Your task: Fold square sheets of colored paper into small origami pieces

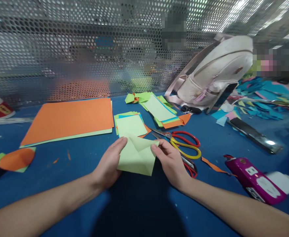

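Between my hands, a pale green square of paper (135, 159) is held up above the blue table, with crease lines across its upper half. My left hand (112, 161) grips its left edge, thumb on top and fingers behind. At the upper right corner, my right hand (170, 161) pinches the paper between thumb and fingers. Just beyond lies a small stack of cut paper squares (131, 124), pale green on top. Scissors with red and yellow handles (186, 144) rest right of the paper, and another red-handled pair (190, 166) is partly hidden by my right hand.
Large orange sheets (72, 120) are piled at the left, near orange and green cut pieces (17, 159). More paper strips (160, 108) lie behind. A pale backpack (215, 72) leans against the perforated metal screen (85, 49). At the right are a purple device (257, 181) and a black case (254, 135).
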Available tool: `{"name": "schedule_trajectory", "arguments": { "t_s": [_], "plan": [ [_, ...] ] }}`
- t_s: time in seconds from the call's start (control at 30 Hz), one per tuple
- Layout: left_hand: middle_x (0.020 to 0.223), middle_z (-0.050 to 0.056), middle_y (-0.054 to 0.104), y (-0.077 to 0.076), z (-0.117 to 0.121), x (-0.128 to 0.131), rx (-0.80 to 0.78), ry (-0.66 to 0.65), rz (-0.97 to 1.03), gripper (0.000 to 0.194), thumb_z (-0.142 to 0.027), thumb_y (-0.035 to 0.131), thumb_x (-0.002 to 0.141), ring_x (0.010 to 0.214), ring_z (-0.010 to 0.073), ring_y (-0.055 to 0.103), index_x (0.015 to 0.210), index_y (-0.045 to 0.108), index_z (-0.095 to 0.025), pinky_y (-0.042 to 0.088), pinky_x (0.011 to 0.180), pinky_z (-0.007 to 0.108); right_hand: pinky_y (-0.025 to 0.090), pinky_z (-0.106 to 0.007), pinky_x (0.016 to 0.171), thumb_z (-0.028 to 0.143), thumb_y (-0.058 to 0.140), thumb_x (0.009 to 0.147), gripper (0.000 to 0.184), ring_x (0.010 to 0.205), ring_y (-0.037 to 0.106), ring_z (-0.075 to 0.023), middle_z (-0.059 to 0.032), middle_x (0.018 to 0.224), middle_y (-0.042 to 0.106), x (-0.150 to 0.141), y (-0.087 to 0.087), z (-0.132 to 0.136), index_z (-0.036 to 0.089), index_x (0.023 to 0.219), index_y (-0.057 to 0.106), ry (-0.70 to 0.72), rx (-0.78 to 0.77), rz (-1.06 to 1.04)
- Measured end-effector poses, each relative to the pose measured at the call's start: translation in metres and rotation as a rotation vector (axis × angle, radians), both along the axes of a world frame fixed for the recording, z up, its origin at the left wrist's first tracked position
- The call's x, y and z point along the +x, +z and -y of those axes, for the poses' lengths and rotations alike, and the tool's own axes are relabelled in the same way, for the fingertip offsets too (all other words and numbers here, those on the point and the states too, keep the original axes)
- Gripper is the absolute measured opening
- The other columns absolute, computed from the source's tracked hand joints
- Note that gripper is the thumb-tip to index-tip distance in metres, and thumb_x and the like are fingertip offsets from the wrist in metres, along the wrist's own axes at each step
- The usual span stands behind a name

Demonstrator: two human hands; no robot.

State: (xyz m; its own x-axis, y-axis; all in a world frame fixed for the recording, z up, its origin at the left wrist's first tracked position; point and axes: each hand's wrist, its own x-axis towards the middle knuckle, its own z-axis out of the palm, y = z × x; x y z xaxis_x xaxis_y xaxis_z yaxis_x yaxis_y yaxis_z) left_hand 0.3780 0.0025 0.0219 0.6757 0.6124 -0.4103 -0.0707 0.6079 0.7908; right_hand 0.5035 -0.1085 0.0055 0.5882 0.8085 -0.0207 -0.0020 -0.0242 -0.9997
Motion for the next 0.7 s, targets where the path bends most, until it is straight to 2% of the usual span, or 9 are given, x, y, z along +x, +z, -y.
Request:
{"name": "schedule_trajectory", "arguments": {
  "t_s": [0.13,0.33,0.47,0.57,0.7],
  "plan": [
    [0.097,0.006,0.069,0.0018,0.0013,-0.0001,0.008,-0.01,0.022,0.037,-0.038,0.062,0.08,0.075,0.0175,0.063,0.111,0.061,-0.018,0.046,0.063,0.024,0.037,-0.023,0.057,0.042,0.057,0.081,0.021,0.065,0.044,-0.0125,0.0015,0.07,0.05,-0.0007,0.0013,0.0,0.021,0.079,0.058,-0.007,-0.016,0.02],
    [0.084,0.003,0.067,0.001,0.0009,-0.0002,0.048,-0.022,-0.04,0.038,-0.043,0.06,0.08,0.061,0.0136,0.058,0.11,0.061,-0.018,0.042,0.054,0.022,0.041,-0.023,0.059,0.036,0.056,0.083,0.018,0.068,0.049,-0.0125,-0.0011,0.075,0.057,-0.0006,0.0032,0.0007,0.02,0.077,0.06,0.03,0.03,0.119],
    [0.083,0.002,0.065,0.0004,0.0001,-0.0004,0.092,-0.052,-0.038,0.035,-0.043,0.058,0.082,0.064,0.0129,0.056,0.106,0.062,-0.019,0.042,0.055,0.021,0.042,-0.023,0.059,0.031,0.057,0.083,0.014,0.069,0.054,-0.0128,-0.0028,0.08,0.061,-0.0003,0.0014,0.0016,0.02,0.079,0.064,0.057,0.113,0.253],
    [0.081,0.002,0.064,0.0015,0.0002,-0.0007,0.131,-0.095,-0.026,0.033,-0.044,0.056,0.083,0.063,0.0121,0.054,0.103,0.063,-0.018,0.042,0.055,0.021,0.046,-0.025,0.066,0.027,0.057,0.083,0.01,0.076,0.057,-0.0142,-0.003,0.082,0.063,-0.0003,0.0002,0.0016,0.021,0.081,0.065,0.089,0.173,0.316],
    [0.079,0.001,0.063,0.0016,0.0003,-0.0015,0.155,-0.11,-0.023,0.032,-0.044,0.054,0.084,0.063,0.0116,0.054,0.101,0.063,-0.018,0.042,0.056,0.02,0.046,-0.024,0.066,0.027,0.056,0.084,0.012,0.076,0.058,-0.0139,-0.0028,0.082,0.064,-0.0004,-0.0004,0.0015,0.022,0.082,0.066,0.081,0.142,0.317]
  ]
}}
